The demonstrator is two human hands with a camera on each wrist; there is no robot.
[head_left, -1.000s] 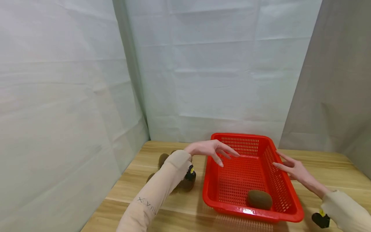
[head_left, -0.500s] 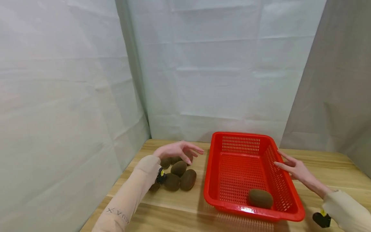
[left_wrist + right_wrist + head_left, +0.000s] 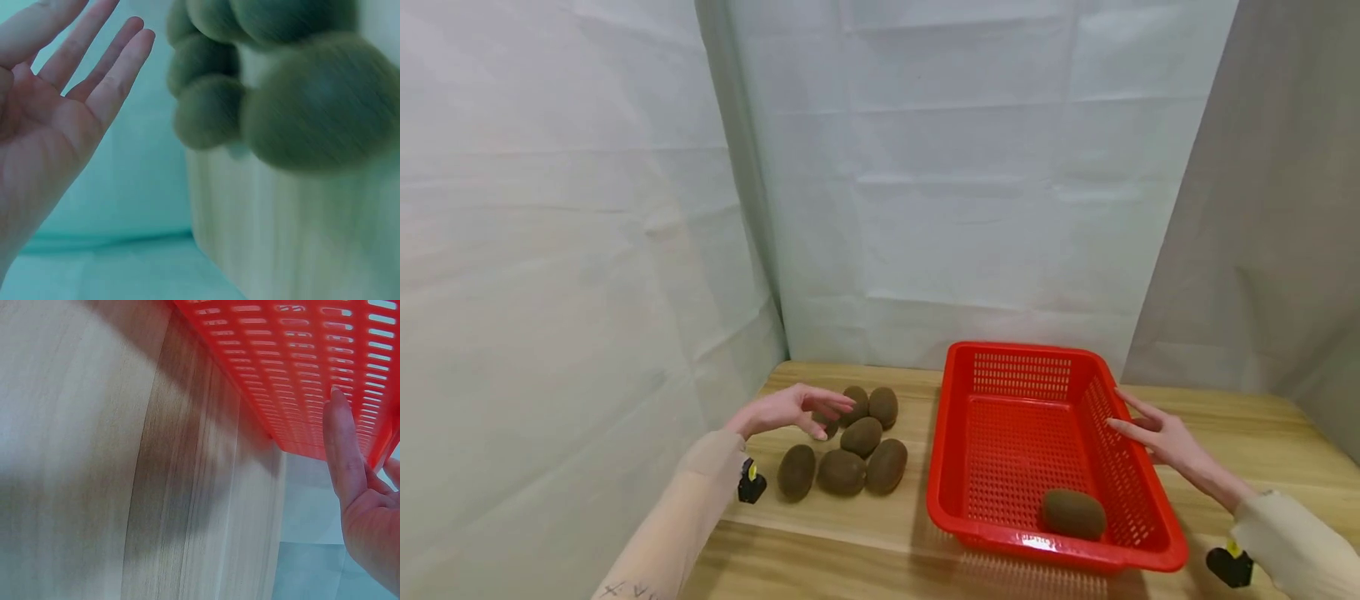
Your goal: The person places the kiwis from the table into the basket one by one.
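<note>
A red perforated basket (image 3: pixel 970 450) sits on the wooden table, with one brown kiwi (image 3: pixel 1072 513) near its front right corner. Several more kiwis (image 3: pixel 861 436) lie in a cluster on the table left of the basket, blurred but visible as kiwis (image 3: pixel 319 109) in the left wrist view. My left hand (image 3: pixel 790 408) hovers just left of the cluster with fingers relaxed and holds nothing; its palm (image 3: pixel 44 119) faces the camera. My right hand (image 3: pixel 1157 433) rests with straight fingers against the basket's right wall (image 3: pixel 312 369).
White cloth walls close in at the back and left, a grey one at the right. Bare wooden tabletop (image 3: pixel 865 550) stretches in front of the kiwis and the basket. Small black wrist cameras (image 3: pixel 751 483) sit under each forearm.
My left hand has drawn back from over the basket's left rim to the left, past the kiwi cluster, uncovering the kiwis. The right hand and the basket have stayed put.
</note>
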